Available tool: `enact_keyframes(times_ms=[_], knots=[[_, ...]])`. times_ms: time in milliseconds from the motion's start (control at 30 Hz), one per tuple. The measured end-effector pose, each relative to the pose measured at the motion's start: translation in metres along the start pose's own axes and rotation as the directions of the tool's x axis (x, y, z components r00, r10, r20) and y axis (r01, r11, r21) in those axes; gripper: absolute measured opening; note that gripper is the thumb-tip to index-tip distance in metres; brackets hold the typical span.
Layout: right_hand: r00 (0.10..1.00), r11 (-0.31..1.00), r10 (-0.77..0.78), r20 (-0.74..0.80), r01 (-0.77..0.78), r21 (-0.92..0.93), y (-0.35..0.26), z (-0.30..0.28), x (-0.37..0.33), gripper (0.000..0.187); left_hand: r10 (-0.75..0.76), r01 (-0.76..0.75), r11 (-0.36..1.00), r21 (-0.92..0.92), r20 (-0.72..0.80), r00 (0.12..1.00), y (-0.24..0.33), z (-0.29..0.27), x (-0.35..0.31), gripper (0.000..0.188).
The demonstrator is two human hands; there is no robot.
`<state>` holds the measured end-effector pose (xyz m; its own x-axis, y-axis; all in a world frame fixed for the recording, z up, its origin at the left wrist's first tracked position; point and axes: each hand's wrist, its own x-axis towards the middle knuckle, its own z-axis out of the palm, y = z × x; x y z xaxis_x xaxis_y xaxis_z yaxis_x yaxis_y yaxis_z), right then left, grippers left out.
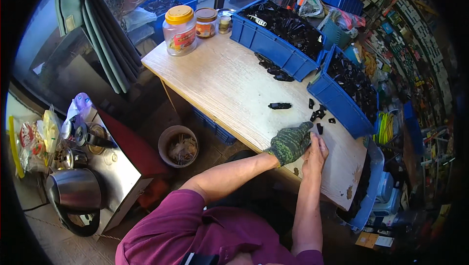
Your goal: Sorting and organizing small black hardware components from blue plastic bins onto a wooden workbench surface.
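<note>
My left hand (289,145), in a green and black knitted glove, is closed above the near edge of the wooden table (215,79). Bare and pressed up against it, my right hand (315,153) has its fingers closed too. Whatever is between them is hidden. Just beyond my fingertips is a small black piece (319,128); I cannot tell whether it is touched. Several other small black pieces (318,113) lie scattered farther off. To the left of these rests a longer black part (280,106), on its own.
Two blue bins (273,39) (337,100) heaped with black parts line the table's far right side, loose parts (273,67) beside them. Jars (181,30) stand at the far left corner. A waste bucket (178,145) is on the floor; a kettle (78,191) sits on the left side table.
</note>
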<state>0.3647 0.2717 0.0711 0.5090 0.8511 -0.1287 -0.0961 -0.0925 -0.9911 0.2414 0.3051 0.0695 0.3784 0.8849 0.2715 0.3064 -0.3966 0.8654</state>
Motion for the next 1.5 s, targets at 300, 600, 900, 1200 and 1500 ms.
enact_keyframes(times_ms=[300, 600, 900, 1200, 1500], knots=[[0.982, 1.000, 0.001, 0.190, 0.000, -0.004, -0.001, 0.002, -0.004, 0.029, 0.313, -0.359, 0.917, 0.173, 0.245, 0.918, -0.046, -0.004, 0.029, 0.031], [0.993, 0.989, 0.002, 0.114, -0.019, 0.145, -0.006, 0.010, -0.009, 0.022, 0.067, 0.119, 0.801, 0.587, -0.286, 0.956, -0.025, -0.084, 0.028, 0.034], [0.999, 0.976, 0.028, 0.024, -0.033, 0.217, 0.003, 0.002, -0.014, 0.030, 0.224, -0.216, 0.875, 0.433, 0.031, 0.974, -0.043, -0.063, 0.016, 0.018], [0.981, 0.962, 0.075, -0.181, -0.023, 0.270, -0.006, 0.017, -0.009, 0.024, 0.332, -0.352, 0.932, 0.091, 0.181, 0.926, -0.026, -0.032, -0.008, 0.027], [0.975, 0.995, -0.097, -0.198, 0.101, 0.009, 0.012, 0.008, -0.011, 0.027, 0.153, -0.147, 0.986, -0.083, 0.073, 0.986, -0.016, -0.008, -0.011, 0.031]])
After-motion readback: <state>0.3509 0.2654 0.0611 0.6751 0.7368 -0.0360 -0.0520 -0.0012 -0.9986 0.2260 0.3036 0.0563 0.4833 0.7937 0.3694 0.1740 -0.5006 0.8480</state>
